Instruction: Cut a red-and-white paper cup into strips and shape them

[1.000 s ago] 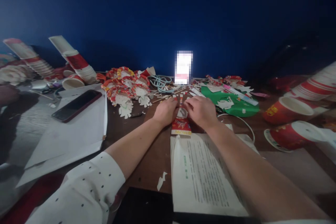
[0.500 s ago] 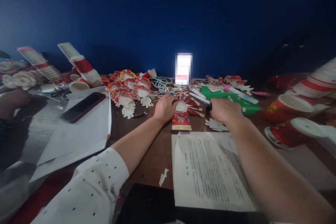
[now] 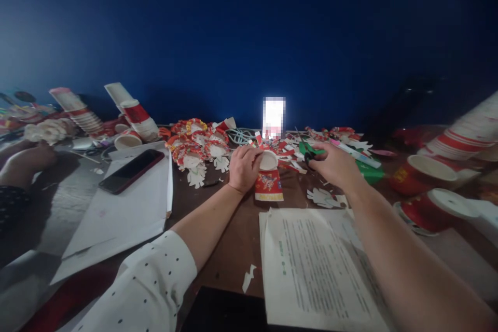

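Observation:
My left hand (image 3: 245, 167) is closed on the edge of a cut paper cup (image 3: 268, 160), its fingertips at the left of the round base. Red-and-white strips splay outward from that cup, and a wider red panel with a printed figure points toward me. To the right, my right hand (image 3: 335, 165) is closed around what look like scissors (image 3: 308, 158) with dark handles, partly hidden by the fingers. They are apart from the cup, above the brown table. White hand-shaped paper cutouts (image 3: 323, 198) lie just below my right hand.
Printed sheets (image 3: 311, 264) lie in front of me. A phone (image 3: 131, 171) rests on white paper at left, near another person's hands (image 3: 29, 158). Red-and-white crafts (image 3: 198, 145) are heaped behind. Paper cups (image 3: 431, 171) stand at right; a lit, blurred screen (image 3: 274, 116) is at the back.
My right hand has lifted and turned, so more of the dark-handled scissors shows. My left hand remains on the cut cup. The whole view has shifted slightly, with things appearing lower.

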Action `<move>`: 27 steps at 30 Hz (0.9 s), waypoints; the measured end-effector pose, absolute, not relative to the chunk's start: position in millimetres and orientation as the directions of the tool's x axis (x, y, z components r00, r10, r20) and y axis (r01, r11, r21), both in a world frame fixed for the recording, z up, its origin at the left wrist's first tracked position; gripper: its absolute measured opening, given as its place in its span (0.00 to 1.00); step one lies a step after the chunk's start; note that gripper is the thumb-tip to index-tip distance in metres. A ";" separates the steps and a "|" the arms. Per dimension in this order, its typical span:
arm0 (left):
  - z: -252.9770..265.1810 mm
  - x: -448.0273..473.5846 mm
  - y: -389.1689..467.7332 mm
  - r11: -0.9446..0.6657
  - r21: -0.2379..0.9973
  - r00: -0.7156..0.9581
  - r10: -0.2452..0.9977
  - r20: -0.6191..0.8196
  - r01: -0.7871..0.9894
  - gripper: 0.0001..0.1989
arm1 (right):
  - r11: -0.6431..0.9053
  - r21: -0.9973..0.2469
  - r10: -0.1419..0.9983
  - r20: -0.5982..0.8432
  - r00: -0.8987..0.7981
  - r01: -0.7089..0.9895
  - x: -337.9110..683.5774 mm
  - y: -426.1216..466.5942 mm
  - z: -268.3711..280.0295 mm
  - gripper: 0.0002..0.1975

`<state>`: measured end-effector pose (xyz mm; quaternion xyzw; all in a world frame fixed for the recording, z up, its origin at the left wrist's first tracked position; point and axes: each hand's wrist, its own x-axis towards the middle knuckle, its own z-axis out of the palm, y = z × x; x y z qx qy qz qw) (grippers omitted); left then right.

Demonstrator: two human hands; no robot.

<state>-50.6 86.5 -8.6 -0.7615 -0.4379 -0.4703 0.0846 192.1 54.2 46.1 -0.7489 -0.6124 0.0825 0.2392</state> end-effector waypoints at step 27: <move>-7.1 -42.5 80.5 -0.772 -0.100 0.493 0.294 0.819 0.627 0.10 | 0.394 -0.236 0.751 0.640 -0.163 0.888 143.9 44.4 21.1 0.16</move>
